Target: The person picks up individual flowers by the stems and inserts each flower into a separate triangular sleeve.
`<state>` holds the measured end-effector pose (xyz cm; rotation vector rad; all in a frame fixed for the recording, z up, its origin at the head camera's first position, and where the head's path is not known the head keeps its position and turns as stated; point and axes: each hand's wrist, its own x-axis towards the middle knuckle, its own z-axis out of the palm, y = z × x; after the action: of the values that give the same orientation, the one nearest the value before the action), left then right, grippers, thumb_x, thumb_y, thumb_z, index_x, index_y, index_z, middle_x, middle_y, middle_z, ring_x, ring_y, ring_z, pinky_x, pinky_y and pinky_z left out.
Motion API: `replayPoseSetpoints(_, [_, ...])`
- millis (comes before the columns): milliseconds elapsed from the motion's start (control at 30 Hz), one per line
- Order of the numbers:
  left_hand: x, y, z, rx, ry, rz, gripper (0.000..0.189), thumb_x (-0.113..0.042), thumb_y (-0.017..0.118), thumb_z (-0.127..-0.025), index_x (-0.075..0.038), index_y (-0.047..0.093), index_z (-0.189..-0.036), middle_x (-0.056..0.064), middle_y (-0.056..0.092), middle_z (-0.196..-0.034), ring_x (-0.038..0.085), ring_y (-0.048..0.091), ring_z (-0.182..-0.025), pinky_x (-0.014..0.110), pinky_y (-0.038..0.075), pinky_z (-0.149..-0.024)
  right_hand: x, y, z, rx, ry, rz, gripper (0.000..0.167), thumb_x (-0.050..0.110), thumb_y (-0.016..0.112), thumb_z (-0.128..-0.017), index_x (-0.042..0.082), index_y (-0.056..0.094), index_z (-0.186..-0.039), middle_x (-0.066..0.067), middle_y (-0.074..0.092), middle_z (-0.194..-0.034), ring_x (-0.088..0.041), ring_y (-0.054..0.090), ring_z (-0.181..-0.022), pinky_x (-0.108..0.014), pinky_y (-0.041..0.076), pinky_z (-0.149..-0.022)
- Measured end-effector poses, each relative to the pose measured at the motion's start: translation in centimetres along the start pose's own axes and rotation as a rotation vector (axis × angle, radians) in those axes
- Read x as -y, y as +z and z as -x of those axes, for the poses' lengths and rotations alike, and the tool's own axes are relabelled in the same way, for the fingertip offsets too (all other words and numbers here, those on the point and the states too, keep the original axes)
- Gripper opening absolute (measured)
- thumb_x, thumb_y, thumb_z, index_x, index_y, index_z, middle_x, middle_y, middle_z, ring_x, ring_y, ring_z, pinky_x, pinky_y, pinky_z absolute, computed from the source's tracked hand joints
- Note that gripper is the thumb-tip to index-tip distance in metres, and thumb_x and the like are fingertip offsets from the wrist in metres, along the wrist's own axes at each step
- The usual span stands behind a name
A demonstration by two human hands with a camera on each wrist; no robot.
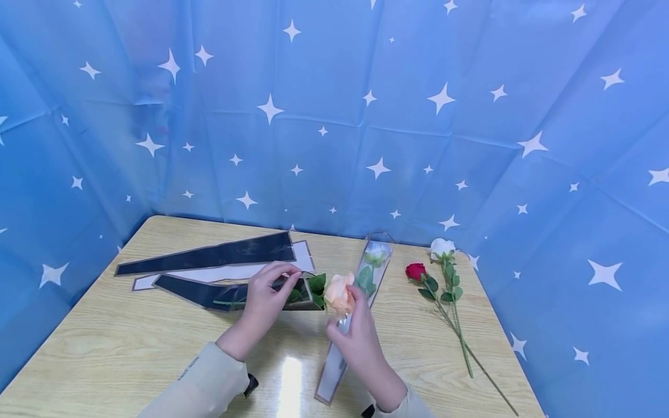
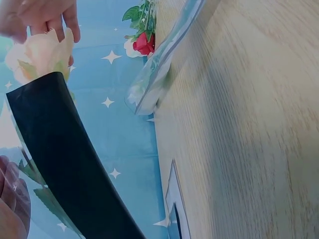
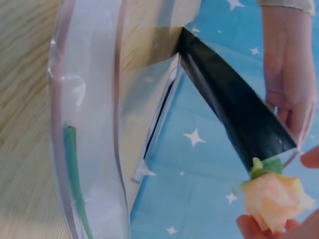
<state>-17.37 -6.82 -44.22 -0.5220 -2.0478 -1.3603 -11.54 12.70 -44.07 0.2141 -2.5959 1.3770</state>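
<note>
My left hand (image 1: 290, 278) pinches the open mouth of a black and clear flower sleeve (image 1: 209, 294) that lies on the wooden table (image 1: 130, 348). My right hand (image 1: 349, 305) holds the head of a peach rose (image 1: 338, 292) at that mouth, and the rose's stem and leaves lie inside the sleeve. In the left wrist view the black sleeve (image 2: 65, 159) curves up to the peach rose (image 2: 40, 50). The right wrist view shows the peach rose (image 3: 271, 199) at the tip of the black sleeve (image 3: 234, 114), with the left hand (image 3: 286, 84) beside it.
A clear sleeve (image 1: 334, 360) holding a white rose (image 1: 376, 251) lies under my right hand. A loose red rose (image 1: 416, 271) and a white rose (image 1: 442, 248) lie at the right. Two flat sleeves, black (image 1: 209, 255) and white (image 1: 303, 252), lie at the back left.
</note>
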Motion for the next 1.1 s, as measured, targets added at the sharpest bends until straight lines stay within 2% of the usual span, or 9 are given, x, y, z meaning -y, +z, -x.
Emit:
replayPoseSetpoints(200, [0.0, 0.1, 0.1, 0.005, 0.004, 0.004, 0.005, -0.014, 0.066, -0.089, -0.013, 0.072, -0.089, -0.001, 0.069, -0.091, 0.009, 0.062, -0.08, 0.021, 0.053, -0.07, 0.0, -0.2, 0.3, 0.023, -0.075, 0.036, 0.071, 0.01, 0.068, -0.074, 0.001, 0.04, -0.139, -0.007, 0.027, -0.149, -0.025, 0.035, -0.13, -0.049, 0.039, -0.103])
replayPoseSetpoints(300, [0.1, 0.1, 0.1, 0.006, 0.004, 0.005, 0.005, -0.014, 0.066, -0.089, -0.013, 0.072, -0.088, -0.001, 0.069, -0.09, 0.009, 0.062, -0.079, 0.021, 0.053, -0.069, -0.1, -0.3, 0.4, 0.013, -0.067, 0.024, 0.073, 0.007, 0.069, -0.072, 0.001, 0.041, -0.14, -0.006, 0.023, -0.148, -0.021, 0.03, -0.128, -0.045, 0.038, -0.101])
replayPoseSetpoints(433, [0.1, 0.1, 0.2, 0.008, 0.008, 0.004, 0.005, -0.013, 0.067, -0.089, -0.013, 0.071, -0.088, -0.002, 0.069, -0.091, 0.008, 0.062, -0.079, 0.019, 0.052, -0.069, -0.2, -0.4, 0.6, 0.004, -0.048, 0.006, 0.076, 0.004, 0.07, -0.072, 0.004, 0.04, -0.142, -0.01, 0.027, -0.143, -0.022, 0.031, -0.126, -0.045, 0.037, -0.101])
replayPoseSetpoints(567, [0.2, 0.2, 0.3, 0.019, 0.006, 0.011, 0.004, -0.012, 0.068, -0.088, -0.014, 0.072, -0.088, -0.002, 0.068, -0.09, 0.007, 0.062, -0.079, 0.018, 0.052, -0.069, 0.0, -0.4, 0.9, 0.03, -0.049, -0.051, 0.08, 0.003, 0.067, -0.075, 0.012, 0.033, -0.147, -0.009, 0.027, -0.146, -0.028, 0.033, -0.132, -0.053, 0.034, -0.106])
replayPoseSetpoints(667, [0.3, 0.4, 0.4, 0.029, 0.014, 0.008, 0.004, -0.012, 0.068, -0.088, -0.014, 0.072, -0.088, -0.002, 0.068, -0.088, 0.007, 0.06, -0.076, 0.019, 0.052, -0.067, 0.3, -0.3, 1.3, 0.039, -0.093, -0.089, 0.084, -0.001, 0.066, -0.075, 0.015, 0.027, -0.149, -0.009, 0.025, -0.15, -0.031, 0.031, -0.135, -0.058, 0.031, -0.107])
replayPoseSetpoints(767, [0.2, 0.6, 0.5, 0.038, 0.024, 0.009, 0.004, -0.012, 0.068, -0.088, -0.013, 0.072, -0.088, -0.001, 0.068, -0.087, 0.007, 0.06, -0.074, 0.02, 0.051, -0.066, 0.6, -0.1, 1.6, 0.037, -0.156, -0.093, 0.086, -0.003, 0.065, -0.076, 0.015, 0.026, -0.15, -0.008, 0.024, -0.153, -0.029, 0.031, -0.137, -0.058, 0.031, -0.107])
replayPoseSetpoints(933, [-0.3, 0.7, 0.5, 0.055, 0.026, 0.019, 0.006, -0.014, 0.067, -0.088, -0.012, 0.072, -0.091, -0.001, 0.068, -0.089, 0.007, 0.062, -0.078, 0.02, 0.052, -0.068, 0.7, 0.5, 1.7, 0.039, -0.229, -0.064, 0.085, -0.004, 0.066, -0.075, 0.011, 0.027, -0.149, -0.004, 0.025, -0.154, -0.023, 0.032, -0.138, -0.049, 0.035, -0.107])
replayPoseSetpoints(1100, [-0.5, 0.8, 0.4, 0.057, 0.034, 0.03, 0.006, -0.013, 0.067, -0.089, -0.011, 0.072, -0.091, 0.0, 0.069, -0.091, 0.009, 0.064, -0.08, 0.021, 0.053, -0.07, 0.4, 1.1, 1.5, 0.037, -0.301, -0.053, 0.084, -0.006, 0.069, -0.072, 0.006, 0.032, -0.146, -0.01, 0.029, -0.152, -0.026, 0.033, -0.138, -0.046, 0.037, -0.107])
